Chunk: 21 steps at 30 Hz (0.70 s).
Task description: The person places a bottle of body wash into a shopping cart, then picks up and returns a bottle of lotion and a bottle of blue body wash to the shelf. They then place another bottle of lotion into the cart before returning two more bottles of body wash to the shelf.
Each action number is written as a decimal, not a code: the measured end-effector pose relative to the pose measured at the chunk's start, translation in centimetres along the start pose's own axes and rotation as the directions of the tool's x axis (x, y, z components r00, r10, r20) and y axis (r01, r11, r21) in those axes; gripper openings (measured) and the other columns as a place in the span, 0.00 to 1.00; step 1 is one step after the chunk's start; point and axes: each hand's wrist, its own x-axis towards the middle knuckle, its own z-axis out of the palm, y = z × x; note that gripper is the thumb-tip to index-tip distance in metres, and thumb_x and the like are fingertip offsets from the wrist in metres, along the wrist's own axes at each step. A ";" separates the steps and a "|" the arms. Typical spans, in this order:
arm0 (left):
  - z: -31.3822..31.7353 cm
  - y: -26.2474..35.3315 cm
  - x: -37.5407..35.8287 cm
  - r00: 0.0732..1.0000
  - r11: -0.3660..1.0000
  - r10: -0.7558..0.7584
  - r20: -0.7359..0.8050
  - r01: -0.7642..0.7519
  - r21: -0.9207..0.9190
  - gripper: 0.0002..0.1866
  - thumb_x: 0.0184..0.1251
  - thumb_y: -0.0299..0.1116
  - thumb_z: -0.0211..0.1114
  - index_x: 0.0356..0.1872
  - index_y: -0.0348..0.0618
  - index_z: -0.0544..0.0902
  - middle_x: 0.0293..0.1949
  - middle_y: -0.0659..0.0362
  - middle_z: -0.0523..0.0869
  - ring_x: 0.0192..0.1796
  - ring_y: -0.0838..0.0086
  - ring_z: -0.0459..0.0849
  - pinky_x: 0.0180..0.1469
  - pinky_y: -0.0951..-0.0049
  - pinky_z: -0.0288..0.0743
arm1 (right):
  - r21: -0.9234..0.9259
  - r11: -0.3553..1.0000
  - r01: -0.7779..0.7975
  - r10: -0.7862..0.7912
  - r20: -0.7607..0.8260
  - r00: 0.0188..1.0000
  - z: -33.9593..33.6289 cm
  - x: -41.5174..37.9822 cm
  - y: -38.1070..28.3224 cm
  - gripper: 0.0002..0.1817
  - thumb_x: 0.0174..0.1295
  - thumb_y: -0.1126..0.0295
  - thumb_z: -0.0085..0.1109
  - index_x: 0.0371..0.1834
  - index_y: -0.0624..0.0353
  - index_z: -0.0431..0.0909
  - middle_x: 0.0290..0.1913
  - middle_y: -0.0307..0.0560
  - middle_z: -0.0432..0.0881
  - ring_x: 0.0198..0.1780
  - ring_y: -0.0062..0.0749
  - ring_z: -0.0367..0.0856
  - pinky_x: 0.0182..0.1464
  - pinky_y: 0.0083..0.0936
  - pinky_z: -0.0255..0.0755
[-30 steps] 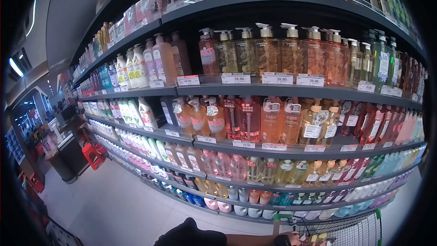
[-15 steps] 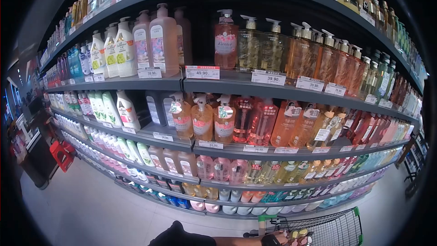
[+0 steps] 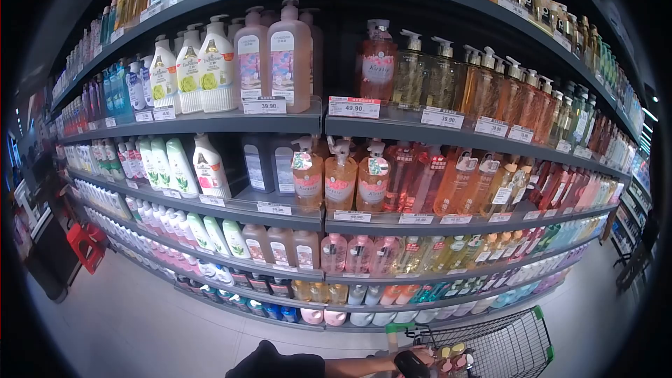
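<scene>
Gridded wire cart (image 3: 509, 341) adjoins the left hand (image 3: 424, 353); fingers' grip I cannot tell.

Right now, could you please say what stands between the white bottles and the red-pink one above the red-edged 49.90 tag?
In the head view, pale pink pump bottles stand there, followed by a dark gap.

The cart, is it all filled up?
Not full: the cart shows bare wire beyond the yellow-topped things. Its lower part is cut off.
</scene>
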 end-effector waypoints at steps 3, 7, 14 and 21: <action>0.1 -0.1 -4.3 0.999 1.000 -0.022 0.033 0.021 0.021 0.22 0.54 0.48 0.65 0.44 0.44 0.80 0.43 0.57 0.81 0.59 0.63 0.76 0.66 0.48 0.60 | -0.038 0.999 0.027 -0.026 0.028 0.999 2.5 -1.0 1.8 0.18 0.60 0.71 0.63 0.53 0.62 0.75 0.38 0.44 0.82 0.37 0.27 0.80 0.39 0.25 0.76; -1.0 -0.9 -9.9 0.996 0.996 -0.069 0.056 0.066 0.064 0.22 0.54 0.48 0.65 0.44 0.44 0.80 0.43 0.57 0.82 0.59 0.63 0.76 0.66 0.48 0.60 | 0.050 0.997 0.065 -0.075 0.226 0.971 4.4 1.0 5.6 0.18 0.60 0.70 0.63 0.53 0.62 0.74 0.37 0.45 0.82 0.38 0.29 0.82 0.39 0.24 0.76; -1.9 -1.7 -10.7 0.984 0.980 -0.151 0.095 0.136 0.144 0.22 0.54 0.48 0.65 0.44 0.45 0.80 0.43 0.57 0.82 0.59 0.63 0.76 0.66 0.49 0.60 | 0.060 0.990 0.129 -0.142 0.343 0.928 12.0 0.8 6.6 0.19 0.60 0.71 0.65 0.54 0.61 0.73 0.40 0.49 0.83 0.37 0.32 0.83 0.39 0.28 0.78; -4.4 -5.1 -24.2 0.982 0.977 -0.164 0.092 0.149 0.155 0.21 0.54 0.48 0.65 0.44 0.45 0.80 0.43 0.57 0.82 0.59 0.63 0.76 0.66 0.49 0.60 | 0.069 0.968 0.242 -0.251 0.214 0.944 16.4 2.2 11.1 0.18 0.58 0.72 0.67 0.50 0.60 0.76 0.41 0.46 0.82 0.37 0.30 0.81 0.39 0.26 0.76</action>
